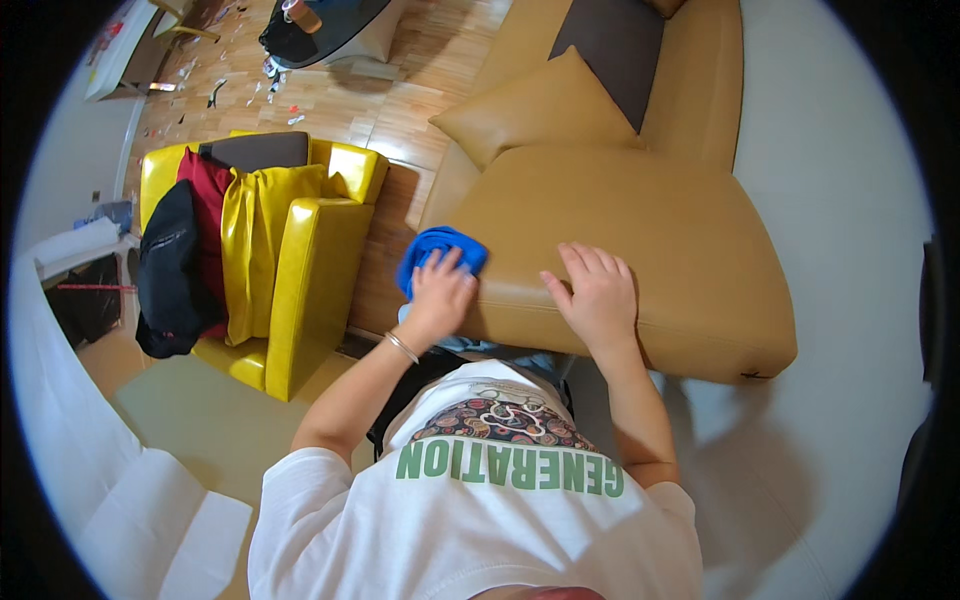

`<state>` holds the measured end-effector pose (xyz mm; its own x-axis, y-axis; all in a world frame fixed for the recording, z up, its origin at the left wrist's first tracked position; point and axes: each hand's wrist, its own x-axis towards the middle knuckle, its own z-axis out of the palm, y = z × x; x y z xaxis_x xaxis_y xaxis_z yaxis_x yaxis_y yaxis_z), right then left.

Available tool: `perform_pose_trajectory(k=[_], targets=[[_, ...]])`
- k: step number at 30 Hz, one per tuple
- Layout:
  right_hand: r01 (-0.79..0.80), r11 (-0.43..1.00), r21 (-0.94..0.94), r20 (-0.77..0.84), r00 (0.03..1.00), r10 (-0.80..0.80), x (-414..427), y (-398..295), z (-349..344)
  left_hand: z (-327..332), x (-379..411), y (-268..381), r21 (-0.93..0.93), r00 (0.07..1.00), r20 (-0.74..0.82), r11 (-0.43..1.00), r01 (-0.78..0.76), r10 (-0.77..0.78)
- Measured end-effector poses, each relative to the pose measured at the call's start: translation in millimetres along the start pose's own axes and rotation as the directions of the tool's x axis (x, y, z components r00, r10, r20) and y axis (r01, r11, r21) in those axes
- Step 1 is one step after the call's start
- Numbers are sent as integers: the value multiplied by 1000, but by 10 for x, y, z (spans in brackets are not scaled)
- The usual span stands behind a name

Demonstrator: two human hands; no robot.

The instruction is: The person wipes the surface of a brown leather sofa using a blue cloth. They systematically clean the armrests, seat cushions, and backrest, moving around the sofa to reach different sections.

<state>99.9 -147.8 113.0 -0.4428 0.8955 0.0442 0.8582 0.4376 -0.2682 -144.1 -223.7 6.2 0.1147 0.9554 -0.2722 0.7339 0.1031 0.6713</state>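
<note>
A crumpled blue cloth (421,251) lies at the left edge of the tan leather sofa's broad near end (675,247). My left hand (444,289) is on the cloth and holds it against the leather, its fingers slightly blurred. Part of the cloth is hidden under that hand. To the right, my right hand (598,292) rests palm down on the same leather surface with its thumb apart from the fingers. It holds nothing.
A yellow armchair (322,277) at left bears a yellow cloth (259,247), a red cloth (208,195) and a black garment (169,277). A tan cushion (540,112) lies on the sofa. Scraps litter the wooden floor (352,112) near a dark oval table (352,30).
</note>
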Motion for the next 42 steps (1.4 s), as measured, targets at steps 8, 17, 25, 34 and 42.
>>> perform_pose_trajectory(k=[8, 17, 25, 34, 42], targets=[[-195, 967, -165, -455, 885, 101, -59, 41, 20, -284, 572, 508, -103, 555, 246, 590, -800, 795], [-803, 594, 54, -928, 178, 327, -96, 34, 328, -300, 754, -445, -256, 266, 369, 372, -892, 891], [-313, 657, 686, -727, -319, 608, -125, 89, 435, -22, 1152, 745, -321, 266, 355, 384, -866, 896], [76, 690, 720, -611, -402, 682, -253, 32, 567, 551, 1542, 2231, -372, 71, 298, 184, -910, 952], [-72, 697, 713, -696, -195, 691, -414, -76, 561, 1060, 1684, 3734, -263, -46, 212, 11, -965, 976]])
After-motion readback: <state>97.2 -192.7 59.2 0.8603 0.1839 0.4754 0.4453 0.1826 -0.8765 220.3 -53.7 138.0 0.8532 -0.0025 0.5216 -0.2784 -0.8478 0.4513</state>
